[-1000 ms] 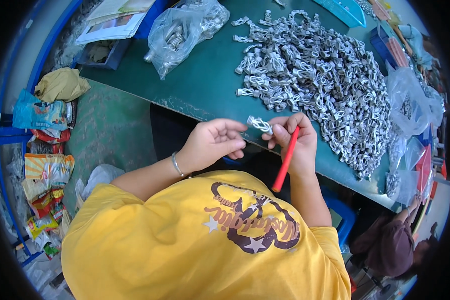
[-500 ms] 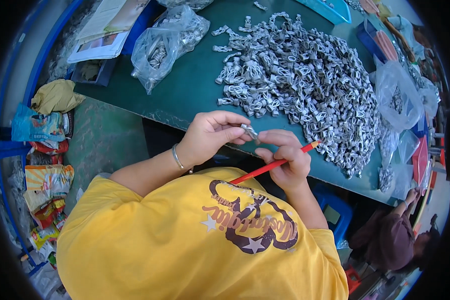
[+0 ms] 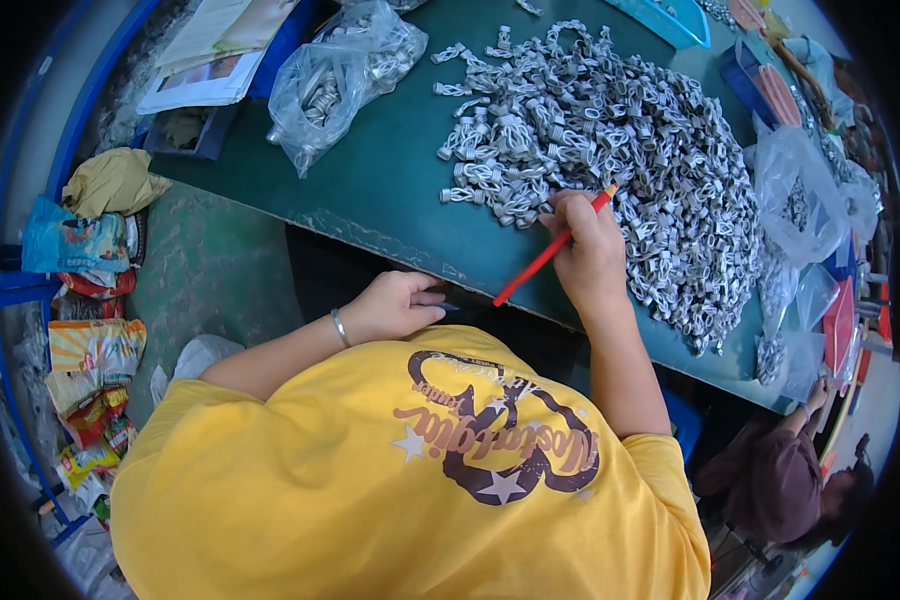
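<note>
My right hand (image 3: pixel 590 252) reaches over the table to the near left edge of a big heap of small silvery metal loop pieces (image 3: pixel 660 190). It grips a slim red pencil (image 3: pixel 536 270), whose pale pointed end sticks out above the hand. The fingertips touch the heap's edge; whether they pinch a piece is hidden. Close to my body, at the table's front edge, my left hand (image 3: pixel 398 304) has its fingers curled in. What those fingers hold, if anything, does not show. A silver bangle (image 3: pixel 339 328) circles the left wrist.
The green table (image 3: pixel 370 200) holds a clear bag of metal parts (image 3: pixel 320 95), a paper stack (image 3: pixel 200 85) at left, a turquoise tray (image 3: pixel 670 20) and plastic bags (image 3: pixel 800 190) at right. Colourful packages (image 3: pixel 90 350) line the left. Another person (image 3: pixel 770 480) is at lower right.
Both hands were together on one twisted metal piece; they have parted. My right hand has moved forward to the heap with the pencil. My left hand has drawn back and down, leftward.
</note>
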Available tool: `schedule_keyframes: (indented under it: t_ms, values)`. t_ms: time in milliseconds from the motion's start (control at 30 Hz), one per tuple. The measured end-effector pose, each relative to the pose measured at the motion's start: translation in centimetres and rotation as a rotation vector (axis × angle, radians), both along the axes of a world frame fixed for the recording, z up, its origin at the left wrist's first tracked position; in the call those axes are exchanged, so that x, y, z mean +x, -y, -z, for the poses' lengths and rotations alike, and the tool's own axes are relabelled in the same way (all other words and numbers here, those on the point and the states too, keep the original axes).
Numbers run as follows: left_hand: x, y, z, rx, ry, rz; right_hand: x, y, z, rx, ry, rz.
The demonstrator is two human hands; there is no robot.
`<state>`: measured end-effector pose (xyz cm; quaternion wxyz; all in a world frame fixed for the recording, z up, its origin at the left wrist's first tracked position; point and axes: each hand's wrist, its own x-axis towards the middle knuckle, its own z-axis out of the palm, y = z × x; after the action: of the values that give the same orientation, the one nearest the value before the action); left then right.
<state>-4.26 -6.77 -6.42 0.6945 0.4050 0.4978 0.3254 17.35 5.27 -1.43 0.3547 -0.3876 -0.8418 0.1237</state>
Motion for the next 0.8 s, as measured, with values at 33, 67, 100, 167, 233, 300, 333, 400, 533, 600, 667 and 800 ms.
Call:
schedule_keyframes:
  t_ms: [33, 67, 100, 167, 233, 300, 333, 400, 533, 600, 667, 800]
  values:
    - [0.2, -0.3, -1.1, 0.019, -0.107, 0.074, 0.2, 0.1, -0.3, -0.015, 0.018, -0.006]
    - [0.2, -0.5, -1.7, 0.039, -0.213, 0.147, 0.3, 0.2, -0.5, -0.03, 0.036, -0.01]
    - [-0.4, -0.7, -1.2, 0.081, -0.247, 0.27, 0.4, 0.4, -0.4, 0.012, 0.016, 0.022]
    - [-0.4, -1.7, -3.0, 0.013, -0.234, 0.299, 0.6, 0.9, -0.4, -0.084, -0.165, 0.056]
    - [0.4, -2.5, -5.0, -0.091, -0.075, 0.226, 0.9, 1.6, -0.2, -0.4, -0.601, 0.04]
    - [1.6, -3.3, -6.0, 0.0, 0.016, 0.126, 0.4, 2.7, -1.6, -0.663, -0.796, 0.025]
    - [2.2, -3.7, -5.9, 0.045, 0.089, 0.046, 0.3, 3.2, -2.2, -0.922, -0.984, 0.014]
    - [3.2, -4.6, -5.6, 0.149, 0.235, -0.094, 0.2, 3.8, -1.8, -1.007, -1.106, -0.046]
    - [3.6, -5.3, -6.8, 0.201, 0.216, -0.115, 0.7, 4.3, -1.3, -1.043, -1.173, -0.069]
    - [3.9, -5.5, -7.4, 0.246, 0.235, -0.129, 1.2, 4.5, -0.7, -1.045, -1.209, -0.12]
    - [4.0, -5.9, -8.1, 0.587, 0.014, -0.059, 1.6, 4.6, -0.2, -1.076, -1.257, -0.196]
    - [4.3, -6.6, -8.9, 0.83, -0.168, -0.035, 1.7, 4.4, 0.2, -1.045, -1.276, -0.19]
